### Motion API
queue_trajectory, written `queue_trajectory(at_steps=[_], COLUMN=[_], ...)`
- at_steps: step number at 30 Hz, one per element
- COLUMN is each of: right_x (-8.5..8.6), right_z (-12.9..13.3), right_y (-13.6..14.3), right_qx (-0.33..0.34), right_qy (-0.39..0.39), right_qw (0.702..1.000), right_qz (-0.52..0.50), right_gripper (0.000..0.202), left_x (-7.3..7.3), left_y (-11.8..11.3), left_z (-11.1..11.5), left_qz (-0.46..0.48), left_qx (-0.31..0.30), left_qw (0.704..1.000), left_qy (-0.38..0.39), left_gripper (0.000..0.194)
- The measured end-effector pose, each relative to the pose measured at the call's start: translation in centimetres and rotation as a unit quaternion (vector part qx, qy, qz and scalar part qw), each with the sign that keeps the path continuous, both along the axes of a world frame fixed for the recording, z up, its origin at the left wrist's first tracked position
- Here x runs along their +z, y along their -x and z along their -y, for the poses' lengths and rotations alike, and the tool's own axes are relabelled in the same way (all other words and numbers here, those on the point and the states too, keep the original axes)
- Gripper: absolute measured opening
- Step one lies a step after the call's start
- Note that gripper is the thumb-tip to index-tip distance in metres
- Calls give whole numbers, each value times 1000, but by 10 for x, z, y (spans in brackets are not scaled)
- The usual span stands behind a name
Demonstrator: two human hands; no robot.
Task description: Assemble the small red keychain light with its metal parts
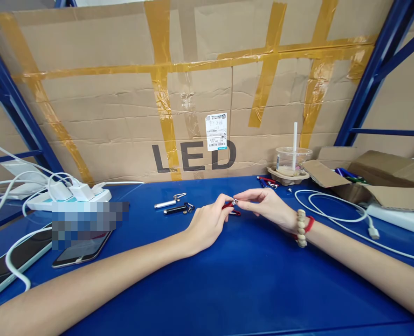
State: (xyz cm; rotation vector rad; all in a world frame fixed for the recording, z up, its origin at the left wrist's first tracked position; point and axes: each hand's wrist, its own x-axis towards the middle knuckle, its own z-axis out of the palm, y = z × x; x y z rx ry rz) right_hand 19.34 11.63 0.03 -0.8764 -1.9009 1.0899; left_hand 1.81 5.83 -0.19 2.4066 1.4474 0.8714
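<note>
Hands meeting above the glossy blue metal worktop (207,289); the left hand (207,226) is pinching a small red metal cylinder (230,204), while the right hand (268,205) is closing its fingertips at the cylinder's silvery end; a silver cylinder (165,205) and a black cylinder (175,210), both with clips, are lying to the left.

Blue table (193,298), bearing two phones at the left, one pale-edged (16,266) and one dark-edged (84,249), the latter partly obscured by pixelation; beyond them, a white power strip (39,200) with plugged-in adapters (81,190); at the rear, a clear cup (284,161) with a white straw (295,144), seated in a molded holder (287,175); at right, a looped white cable (326,215); behind, taped cardboard (116,112) printed "LED", bearing a white label (216,132); blue metal frames (371,88) at either side.
</note>
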Motion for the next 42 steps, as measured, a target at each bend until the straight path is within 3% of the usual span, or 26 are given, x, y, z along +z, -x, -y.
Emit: queue_trajectory(at_steps=[7, 15, 21, 26, 42], right_x=[1, 4, 12, 12, 16], right_z=[-5, -2, -2, -2, 2], right_y=[-5, -5, -10, -10, -11], right_qx=[51, 49, 66, 102, 88], right_qy=[-125, -149, -219, -228, -238], right_qw=[991, 987, 972, 968, 966], right_qz=[7, 41, 47, 22, 50], right_gripper=[17, 19, 18, 11, 14], left_x=[-4, -6, -5, -1, -1], left_y=[2, 2, 2, 2, 2], left_z=[-6, -8, -7, -6, -3], left_qz=[39, 51, 38, 23, 58], left_qx=[-69, -86, -92, -103, -121], left_qw=[996, 993, 993, 992, 989], left_qy=[45, 55, 56, 63, 58], left_gripper=[15, 11, 20, 23, 10])
